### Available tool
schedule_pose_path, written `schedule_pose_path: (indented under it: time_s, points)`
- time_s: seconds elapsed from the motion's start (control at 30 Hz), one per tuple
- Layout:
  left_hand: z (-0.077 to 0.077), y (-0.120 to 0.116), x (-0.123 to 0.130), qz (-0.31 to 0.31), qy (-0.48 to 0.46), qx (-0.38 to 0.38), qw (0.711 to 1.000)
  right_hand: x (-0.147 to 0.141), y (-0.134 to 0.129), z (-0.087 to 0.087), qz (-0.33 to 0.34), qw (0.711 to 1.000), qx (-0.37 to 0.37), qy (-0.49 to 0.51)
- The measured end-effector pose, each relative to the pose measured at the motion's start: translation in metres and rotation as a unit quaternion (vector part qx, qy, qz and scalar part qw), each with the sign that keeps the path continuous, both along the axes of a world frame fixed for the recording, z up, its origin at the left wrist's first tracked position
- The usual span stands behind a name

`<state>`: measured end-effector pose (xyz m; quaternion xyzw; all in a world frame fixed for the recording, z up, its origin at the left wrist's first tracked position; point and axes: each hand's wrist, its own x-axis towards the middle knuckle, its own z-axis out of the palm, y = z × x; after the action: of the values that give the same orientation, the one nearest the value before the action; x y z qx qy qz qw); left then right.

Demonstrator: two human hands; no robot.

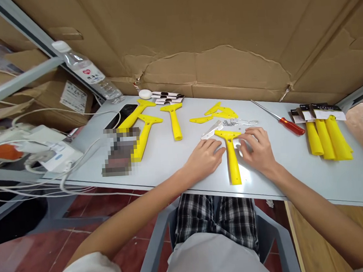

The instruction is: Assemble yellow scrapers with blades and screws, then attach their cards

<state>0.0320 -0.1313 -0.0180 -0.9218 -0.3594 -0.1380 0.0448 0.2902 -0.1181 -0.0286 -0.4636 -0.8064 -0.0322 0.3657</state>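
1. White table (163,166), spread before cardboard (239,34).
2. Red-handled screwdriver (290,126), lying to the right, near packaged yellow handles (325,141).
3. Yellow T-shaped handle (233,163), flat on the table between both hands, head end pointing away.
4. Left hand (205,157), fingers bent, just beside the handle; impossible to tell whether gripping anything.
5. Right hand (260,149), thumb and fingers parted, fingertips at the head's right end; grip likewise unclear.
6. Small metal pieces (229,123), heaped just beyond.
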Motion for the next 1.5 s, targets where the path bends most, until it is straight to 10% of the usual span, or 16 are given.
schedule_pose_path:
  time_s: [0.57,1.5]
  points:
    - [-0.013,-0.023,-0.011,0.036,-0.151,-0.089,0.984,0.014,-0.041,-0.009,-0.060,0.988,-0.142,0.004]
    - [-0.013,-0.034,-0.001,0.145,-0.081,-0.058,0.984,0.008,-0.043,-0.007,-0.070,0.970,-0.189,-0.132]
